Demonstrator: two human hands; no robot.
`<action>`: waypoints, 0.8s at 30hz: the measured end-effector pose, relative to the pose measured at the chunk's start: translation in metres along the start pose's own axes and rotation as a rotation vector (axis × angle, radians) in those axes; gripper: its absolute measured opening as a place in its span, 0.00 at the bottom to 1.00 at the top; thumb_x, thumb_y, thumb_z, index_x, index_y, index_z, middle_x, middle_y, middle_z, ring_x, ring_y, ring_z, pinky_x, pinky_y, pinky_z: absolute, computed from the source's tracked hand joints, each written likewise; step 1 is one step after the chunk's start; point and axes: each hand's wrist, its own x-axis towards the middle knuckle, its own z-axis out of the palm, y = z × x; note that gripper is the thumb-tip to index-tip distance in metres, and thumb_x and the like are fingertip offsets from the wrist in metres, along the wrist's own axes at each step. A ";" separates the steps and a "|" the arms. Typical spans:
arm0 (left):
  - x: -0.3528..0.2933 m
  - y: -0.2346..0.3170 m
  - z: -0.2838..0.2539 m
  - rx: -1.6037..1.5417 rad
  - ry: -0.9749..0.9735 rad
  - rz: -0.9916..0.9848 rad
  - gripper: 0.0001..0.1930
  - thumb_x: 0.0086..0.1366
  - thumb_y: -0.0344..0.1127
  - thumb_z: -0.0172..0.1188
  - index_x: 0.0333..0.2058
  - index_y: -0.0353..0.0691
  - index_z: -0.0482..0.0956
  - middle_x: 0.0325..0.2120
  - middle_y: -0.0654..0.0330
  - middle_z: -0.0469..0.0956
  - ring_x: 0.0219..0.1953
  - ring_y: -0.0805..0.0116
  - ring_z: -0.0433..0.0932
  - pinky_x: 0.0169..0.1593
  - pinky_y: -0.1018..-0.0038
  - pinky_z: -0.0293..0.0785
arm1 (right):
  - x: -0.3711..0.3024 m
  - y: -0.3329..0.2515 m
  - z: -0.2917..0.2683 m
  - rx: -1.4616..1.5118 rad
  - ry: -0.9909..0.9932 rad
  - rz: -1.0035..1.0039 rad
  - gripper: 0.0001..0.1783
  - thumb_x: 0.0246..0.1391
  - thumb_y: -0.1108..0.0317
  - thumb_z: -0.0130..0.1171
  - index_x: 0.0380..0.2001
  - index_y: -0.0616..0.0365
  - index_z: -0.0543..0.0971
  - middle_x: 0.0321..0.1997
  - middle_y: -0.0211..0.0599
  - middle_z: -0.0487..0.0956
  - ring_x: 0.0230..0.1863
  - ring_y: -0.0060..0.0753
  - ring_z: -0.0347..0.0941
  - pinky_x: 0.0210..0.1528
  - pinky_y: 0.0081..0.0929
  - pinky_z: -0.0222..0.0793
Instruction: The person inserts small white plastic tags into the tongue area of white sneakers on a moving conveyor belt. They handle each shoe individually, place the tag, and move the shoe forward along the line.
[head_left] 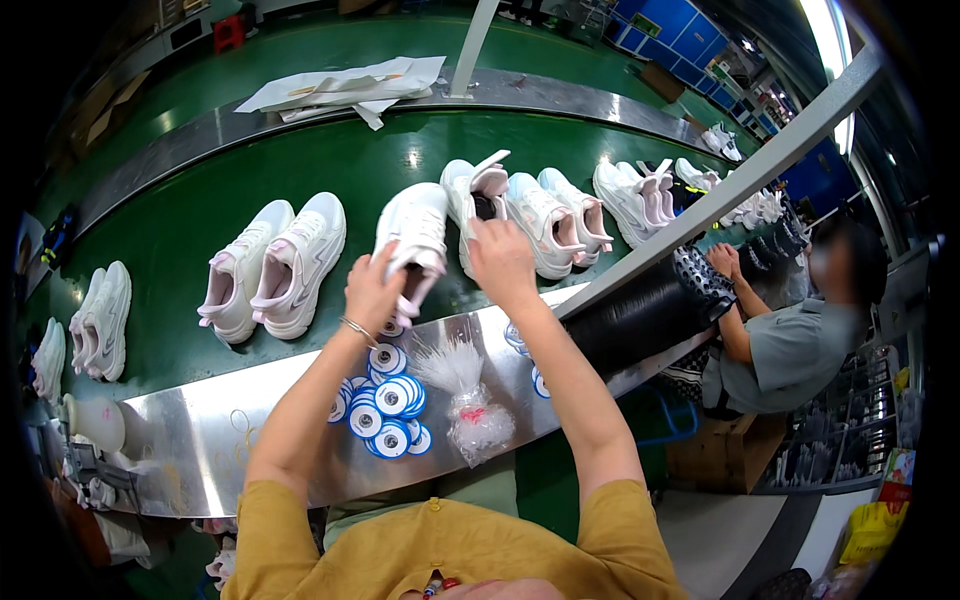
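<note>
My left hand point(374, 290) grips a white sneaker point(414, 218) with a pale pink lining by its heel end, toe pointing away from me. My right hand point(503, 262) has its fingers curled at the collar of a second white sneaker point(458, 200). That shoe's tongue stands up, and something dark shows in its opening. Below my hands lie several round white tags with blue rims point(393, 398). Beside them is a bundle of thin clear plastic strands point(452, 366) in a clear bag point(482, 430) with a red mark.
A green conveyor belt point(170, 240) carries pairs of white sneakers point(300, 262) on the left and more sneakers point(560, 220) on the right. A metal ledge point(200, 420) borders it. White papers point(350, 82) lie across the belt. A slanted post point(740, 170) and a co-worker point(790, 350) are at right.
</note>
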 end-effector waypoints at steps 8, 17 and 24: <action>0.036 -0.022 -0.024 -0.135 -0.055 -0.190 0.19 0.58 0.32 0.52 0.49 0.36 0.73 0.40 0.49 0.78 0.43 0.53 0.76 0.48 0.66 0.69 | -0.022 0.007 0.032 0.059 -0.250 0.154 0.06 0.42 0.71 0.57 0.27 0.60 0.76 0.32 0.43 0.76 0.40 0.46 0.68 0.42 0.43 0.63; 0.039 0.064 -0.004 -0.112 0.129 0.358 0.18 0.58 0.26 0.51 0.49 0.29 0.67 0.47 0.41 0.70 0.51 0.47 0.69 0.55 0.61 0.65 | 0.001 0.015 0.031 0.487 0.044 0.633 0.23 0.46 0.65 0.59 0.45 0.64 0.69 0.43 0.52 0.75 0.45 0.55 0.71 0.46 0.43 0.66; 0.059 0.053 0.074 -0.224 -0.120 -0.037 0.29 0.51 0.31 0.50 0.55 0.32 0.61 0.38 0.35 0.73 0.42 0.39 0.73 0.47 0.54 0.67 | -0.011 0.046 0.067 0.565 0.075 0.534 0.23 0.38 0.81 0.49 0.43 0.59 0.72 0.40 0.51 0.77 0.43 0.56 0.72 0.45 0.45 0.67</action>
